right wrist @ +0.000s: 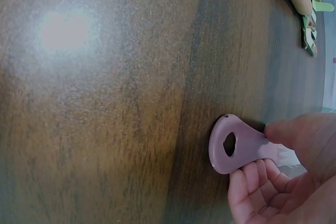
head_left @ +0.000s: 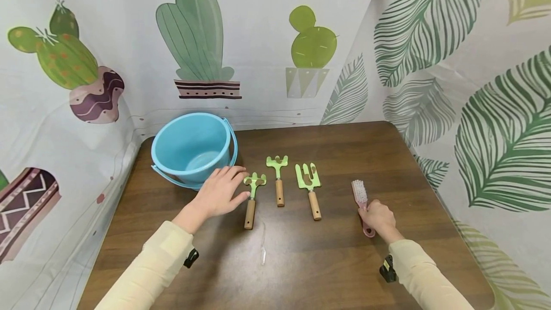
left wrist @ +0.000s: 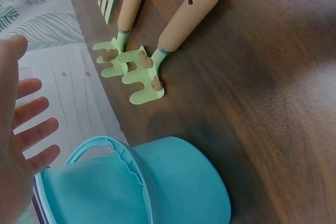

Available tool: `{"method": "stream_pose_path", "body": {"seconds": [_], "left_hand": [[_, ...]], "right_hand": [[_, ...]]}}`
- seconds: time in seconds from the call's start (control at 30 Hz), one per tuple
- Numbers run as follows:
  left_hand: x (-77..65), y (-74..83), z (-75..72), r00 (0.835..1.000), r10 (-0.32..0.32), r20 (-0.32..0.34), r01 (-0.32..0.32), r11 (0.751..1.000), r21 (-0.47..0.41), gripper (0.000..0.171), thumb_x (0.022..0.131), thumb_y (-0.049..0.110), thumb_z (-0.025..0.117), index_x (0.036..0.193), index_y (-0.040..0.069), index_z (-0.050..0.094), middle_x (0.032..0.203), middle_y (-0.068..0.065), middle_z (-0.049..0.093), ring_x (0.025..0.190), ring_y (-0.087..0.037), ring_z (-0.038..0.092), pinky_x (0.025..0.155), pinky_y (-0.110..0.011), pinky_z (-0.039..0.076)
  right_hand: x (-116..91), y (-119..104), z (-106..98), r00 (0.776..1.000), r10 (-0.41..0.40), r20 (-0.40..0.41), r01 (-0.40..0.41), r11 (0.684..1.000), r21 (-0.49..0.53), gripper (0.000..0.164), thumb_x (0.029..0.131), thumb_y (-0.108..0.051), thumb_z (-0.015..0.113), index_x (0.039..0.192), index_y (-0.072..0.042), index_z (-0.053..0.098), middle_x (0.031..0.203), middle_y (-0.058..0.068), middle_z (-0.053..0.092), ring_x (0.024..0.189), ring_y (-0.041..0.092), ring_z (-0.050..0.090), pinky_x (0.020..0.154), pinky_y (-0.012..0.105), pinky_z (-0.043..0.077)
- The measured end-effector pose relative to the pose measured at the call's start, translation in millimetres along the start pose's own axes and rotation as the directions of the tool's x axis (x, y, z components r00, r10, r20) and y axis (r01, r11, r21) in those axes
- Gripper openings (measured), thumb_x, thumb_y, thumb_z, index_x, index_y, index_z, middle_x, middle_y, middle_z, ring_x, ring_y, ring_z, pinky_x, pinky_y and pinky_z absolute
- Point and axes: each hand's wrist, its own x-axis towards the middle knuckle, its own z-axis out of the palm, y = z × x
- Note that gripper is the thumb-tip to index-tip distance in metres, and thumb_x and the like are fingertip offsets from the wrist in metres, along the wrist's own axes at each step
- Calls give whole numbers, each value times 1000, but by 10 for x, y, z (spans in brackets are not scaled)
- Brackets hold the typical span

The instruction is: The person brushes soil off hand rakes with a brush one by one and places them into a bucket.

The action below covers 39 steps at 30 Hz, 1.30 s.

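In the head view my right hand (head_left: 379,216) pinches the pink handle of a scrub brush (head_left: 360,194) that lies on the table with its white bristles up. The right wrist view shows the handle end (right wrist: 249,142), with a hole in it, between thumb and fingers. My left hand (head_left: 220,193) has its fingers spread and holds nothing. It hovers beside the light blue bucket (head_left: 200,174) and near a small green hand rake (head_left: 249,214) with a wooden handle. To its right lie a second hand rake (head_left: 280,193) and a green garden fork (head_left: 314,204).
The brown wooden table (head_left: 297,271) meets a white cloth backdrop (head_left: 262,61) printed with cacti and leaves. The bucket stands at the table's back left corner, its handle (head_left: 234,142) folded down. A small pale mark (head_left: 263,256) shows on the front of the table.
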Motion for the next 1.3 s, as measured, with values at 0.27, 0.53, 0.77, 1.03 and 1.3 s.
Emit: {"method": "stream_pose_path", "body": {"seconds": [0.27, 0.53, 0.77, 1.03, 1.3], "left_hand": [[-13, 0, 35, 999, -10, 30, 10, 1000, 10, 50, 88, 47, 50, 122, 11, 55, 126, -6, 50, 110, -26, 48, 91, -42, 38], [-31, 3, 39, 999, -14, 46, 14, 1000, 3, 43, 89, 46, 51, 117, 14, 57, 124, -5, 50, 105, -25, 48, 87, -41, 38], [-36, -2, 56, 998, -8, 55, 8, 1000, 8, 42, 89, 46, 49, 115, 15, 58, 124, -5, 50, 105, -25, 48, 87, -41, 38], [-37, 4, 96, 999, -13, 53, 13, 1000, -5, 42, 88, 45, 51, 115, 15, 60, 124, -5, 50, 105, -25, 48, 87, -41, 39], [-43, 12, 110, 998, -20, 53, 21, 1000, -17, 42, 88, 45, 52, 115, 14, 60, 124, -5, 50, 106, -26, 48, 89, -42, 38]], "right_hand": [[-29, -15, -23, 999, -34, -21, 35, 999, 13, 30, 84, -31, 54, 80, -2, 51, 72, 15, 57, 65, 29, 55, 50, 39, 42], [-40, -31, -62, 993, -100, -57, 101, 994, 27, 20, 85, -21, 55, 75, -5, 51, 67, 9, 54, 61, 23, 53, 50, 38, 41], [-27, -20, -74, 991, -115, -69, 118, 993, 32, 20, 86, -20, 51, 74, -5, 52, 67, 10, 55, 62, 25, 54, 52, 41, 42], [-17, -4, -62, 993, -94, -67, 97, 994, 41, 20, 87, -18, 45, 80, 0, 52, 72, 17, 58, 64, 30, 57, 55, 45, 45], [-28, -11, -47, 987, -90, -130, 98, 993, 61, 24, 86, -14, 42, 93, 7, 52, 89, 33, 59, 81, 52, 57, 64, 56, 44]]}}
